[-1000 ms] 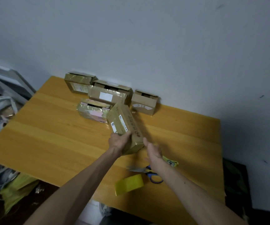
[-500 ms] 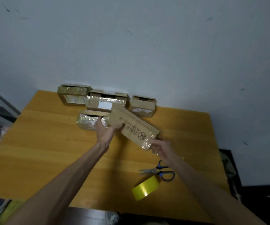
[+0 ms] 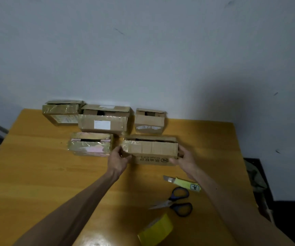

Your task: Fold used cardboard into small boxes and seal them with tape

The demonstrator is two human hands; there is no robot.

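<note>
A long brown cardboard box [image 3: 151, 152] with printed characters on its front sits on the wooden table [image 3: 36, 174], in the second row beside a tape-wrapped box [image 3: 90, 145]. My left hand [image 3: 118, 159] grips its left end and my right hand [image 3: 185, 158] grips its right end. Three more taped boxes stand against the wall: a left box [image 3: 61, 112], a middle box with a white label [image 3: 104, 121] and a small right box [image 3: 150, 121]. A roll of yellow tape [image 3: 156, 229] lies near the table's front edge.
Blue-handled scissors [image 3: 178, 201] and a yellow utility knife [image 3: 184, 183] lie on the table under my right forearm. A grey wall rises behind the boxes. Dark clutter lies on the floor at the right of the table.
The long box was tilted in the air in both hands; now it stands level on the table, to the right of the tape-wrapped box, with a hand on each end.
</note>
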